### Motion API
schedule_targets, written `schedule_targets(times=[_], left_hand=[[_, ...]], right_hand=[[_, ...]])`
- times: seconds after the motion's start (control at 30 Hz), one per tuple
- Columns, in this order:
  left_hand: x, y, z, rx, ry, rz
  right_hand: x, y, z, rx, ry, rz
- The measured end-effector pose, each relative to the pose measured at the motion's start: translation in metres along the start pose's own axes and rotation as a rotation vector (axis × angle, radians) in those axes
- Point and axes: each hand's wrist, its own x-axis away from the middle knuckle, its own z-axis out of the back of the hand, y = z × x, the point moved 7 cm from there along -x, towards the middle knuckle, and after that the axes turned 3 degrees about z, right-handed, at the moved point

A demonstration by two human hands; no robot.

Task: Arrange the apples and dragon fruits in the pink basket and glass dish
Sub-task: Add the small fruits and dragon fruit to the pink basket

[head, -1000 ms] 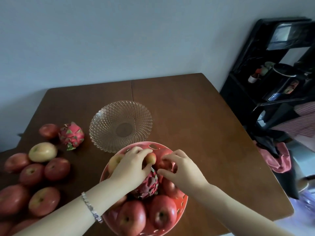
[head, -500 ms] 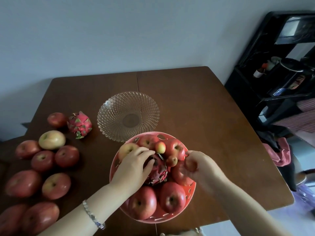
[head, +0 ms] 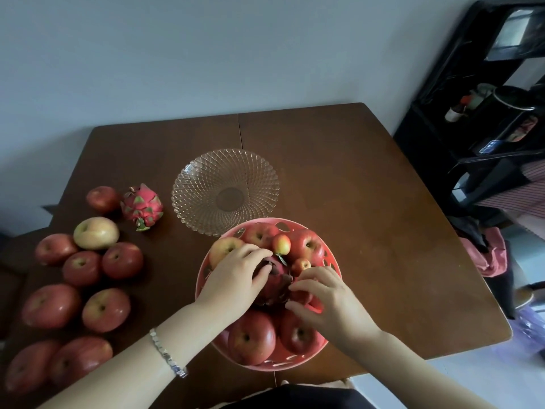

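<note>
While both hands work inside the pink basket [head: 332, 262], we see just one view, the head camera. Basket sits at the near middle of the table [head: 368, 184], its near rim close to the table's front edge. Our left hand [head: 236, 280] lies palm down on the dark dragon fruit [head: 275, 286] in the basket's centre, fingers curled over its left side, touching it; whether it is actually gripping we cannot tell. Our right hand [head: 327, 299] reaches in from the right, fingers bent narrow around a small red fruit [head: 300, 296] just beside the dragon fruit; a firm hold we cannot confirm. Apples fill the basket around the hands: two big red ones [head: 252, 338] at the near side, more at the far rim.

Glass dish [head: 225, 191] stands just behind the basket, rims nearly touching, nothing in it. Second dragon fruit [head: 142, 205] lies left of the dish, on the table. Loose apples [head: 82, 267] crowd the left side down to the left and near edges. Right half of the table is bare wood, open room out to the right edge. Black shelf unit [head: 483, 113] stands beyond that edge.
</note>
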Motion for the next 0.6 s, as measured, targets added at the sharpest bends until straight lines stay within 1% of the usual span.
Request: schedule_targets(times=[0.03,0.1,0.13,0.17,0.2,0.23,0.27,0.3,0.33,0.37,0.4,0.43,0.47,0.5,0.6], left_hand=[[0.0,0.0,0.001,0.014,0.001,-0.008],[0.002,-0.003,0.007,0.073,0.052,-0.003],[0.004,-0.006,0.014,0.084,0.127,-0.001],[0.006,-0.011,0.02,0.069,0.221,0.015],[0.008,-0.017,0.027,0.046,0.305,0.062],[0.011,-0.028,0.032,0.046,0.352,0.163],[0.015,-0.04,0.035,0.097,0.353,0.307],[0.02,-0.059,0.031,0.206,0.316,0.497],[0.027,-0.078,0.021,0.346,0.243,0.708],[0.035,-0.092,0.01,0.497,0.149,0.911],[0.041,-0.097,-0.002,0.653,0.043,1.043],[0.044,-0.096,-0.013,0.804,-0.059,1.112],[0.045,-0.093,-0.02,0.918,-0.136,1.133],[0.045,-0.09,-0.025,1.002,-0.16,1.129],[0.042,-0.097,-0.034,1.06,-0.141,1.104]], right_hand=[[-0.003,0.002,0.009,-0.054,0.044,-0.018],[-0.008,0.013,0.031,-0.095,0.212,-0.092],[-0.01,0.024,0.04,-0.105,0.284,-0.186],[-0.011,0.04,0.044,-0.135,0.307,-0.333],[-0.009,0.056,0.043,-0.185,0.279,-0.531],[-0.006,0.076,0.031,-0.262,0.192,-0.734],[-0.004,0.086,0.02,-0.341,0.085,-0.891],[-0.004,0.092,0.007,-0.422,-0.015,-0.975],[-0.006,0.093,-0.003,-0.485,-0.099,-1.0],[-0.011,0.093,-0.012,-0.531,-0.154,-0.986],[-0.015,0.089,-0.016,-0.541,-0.186,-0.965],[-0.018,0.086,-0.018,-0.541,-0.194,-0.944],[-0.019,0.085,-0.019,-0.527,-0.198,-0.934],[-0.019,0.086,-0.02,-0.508,-0.198,-0.927],[-0.018,0.087,-0.019,-0.473,-0.185,-0.906]])
